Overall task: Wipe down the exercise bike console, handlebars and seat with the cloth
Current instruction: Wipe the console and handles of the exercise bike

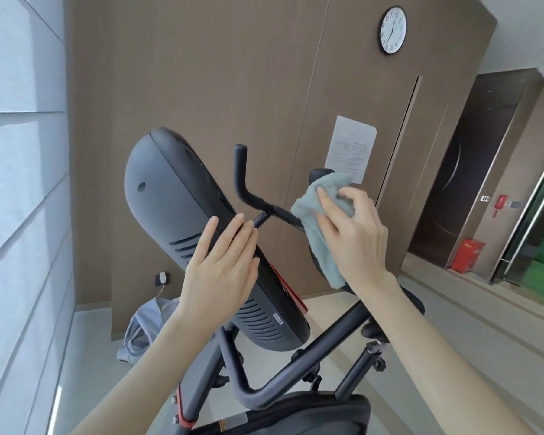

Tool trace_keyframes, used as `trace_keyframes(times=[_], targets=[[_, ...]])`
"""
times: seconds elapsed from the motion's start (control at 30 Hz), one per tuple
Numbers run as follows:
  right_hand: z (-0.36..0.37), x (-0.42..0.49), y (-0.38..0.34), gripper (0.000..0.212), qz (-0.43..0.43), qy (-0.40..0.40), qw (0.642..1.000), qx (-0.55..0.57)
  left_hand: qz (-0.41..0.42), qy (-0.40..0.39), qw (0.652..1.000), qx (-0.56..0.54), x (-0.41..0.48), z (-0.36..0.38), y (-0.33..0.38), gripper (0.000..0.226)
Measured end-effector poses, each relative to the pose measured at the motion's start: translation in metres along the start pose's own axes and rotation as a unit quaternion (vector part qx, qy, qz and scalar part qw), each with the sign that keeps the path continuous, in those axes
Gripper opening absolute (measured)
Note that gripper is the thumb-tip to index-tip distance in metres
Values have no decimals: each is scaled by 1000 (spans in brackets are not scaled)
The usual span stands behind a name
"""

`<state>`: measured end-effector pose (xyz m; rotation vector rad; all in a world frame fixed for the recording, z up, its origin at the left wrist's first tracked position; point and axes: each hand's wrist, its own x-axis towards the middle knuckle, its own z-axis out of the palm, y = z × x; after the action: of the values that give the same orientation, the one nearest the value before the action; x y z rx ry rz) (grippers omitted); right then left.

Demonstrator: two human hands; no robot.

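Two grips, frame centre: left grip [223, 271] released, straight fingers [233, 237] flat on console [170, 199]; right grip [352, 233] grasping cloth [324, 255] against handlebar [244, 174].

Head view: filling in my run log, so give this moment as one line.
step: handlebar wipe | right hand: grips cloth against handlebar | left hand: fingers straight, resting on console edge
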<state>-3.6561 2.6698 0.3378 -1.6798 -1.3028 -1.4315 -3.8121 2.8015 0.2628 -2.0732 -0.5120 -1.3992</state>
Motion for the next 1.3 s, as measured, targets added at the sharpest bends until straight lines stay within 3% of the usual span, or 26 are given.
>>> trace_keyframes(times=[0.27, 0.43, 0.63, 0.7, 0.87, 0.97, 1.17, 1.3], targets=[[-11, -10, -3, 40, -90, -67, 992, -57, -2, -5, 1000, -1, -2, 3, -1, 41], [-8, 37, -5, 33, -119, -52, 985, -110, -5, -9, 1000, 0, -1, 2, -1, 41], [-13, -33, -3, 44, -203, -148, 960, -126, -1, -14, 1000, 1, -1, 0, -1, 42], [-17, -45, -4, 47, -201, -174, 957, -119, -2, -10, 1000, -1, -1, -1, -1, 42], [-16, 13, -12, 37, -187, -111, 966, -138, -3, -1, 1000, -8, -1, 1, -1, 41], [-10, 27, -9, 37, -193, -131, 959, -161, -9, 4, 1000, -12, -3, 3, 0, 40], [-11, -46, 8, 44, -257, -165, 939, -159, -2, 5, 1000, -15, -5, 10, 1, 41], [-20, -75, 12, 53, -249, -216, 927, -179, 1, 7, 1000, -12, -6, 14, 0, 41]])
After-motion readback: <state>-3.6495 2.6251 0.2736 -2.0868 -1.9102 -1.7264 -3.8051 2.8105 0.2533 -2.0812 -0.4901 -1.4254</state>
